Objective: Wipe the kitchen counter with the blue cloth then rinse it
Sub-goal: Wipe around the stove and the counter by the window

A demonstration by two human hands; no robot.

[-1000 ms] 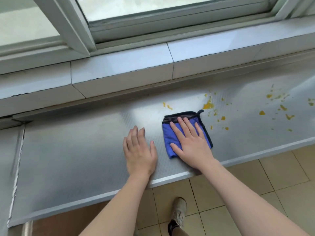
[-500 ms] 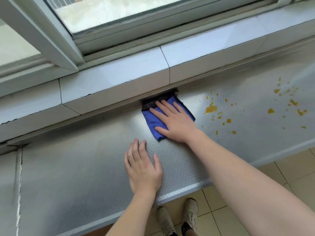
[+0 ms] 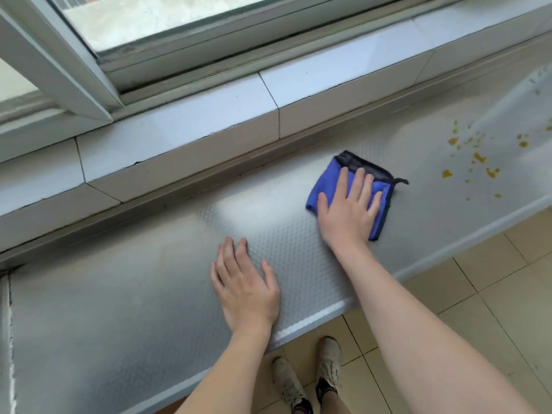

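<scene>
From the head cam, your right hand (image 3: 348,206) lies flat with fingers spread, pressing the folded blue cloth (image 3: 328,182) onto the textured counter (image 3: 134,294). Your left hand (image 3: 246,286) rests flat and relaxed on the counter nearer you, holding nothing. Orange splatters (image 3: 478,162) sit off to the cloth's right, not touching it.

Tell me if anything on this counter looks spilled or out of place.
Yes: orange-yellow splatters dot the counter to the right of the blue cloth, not yet wiped. The right hand presses the cloth flat; the left hand rests on bare counter.
</scene>
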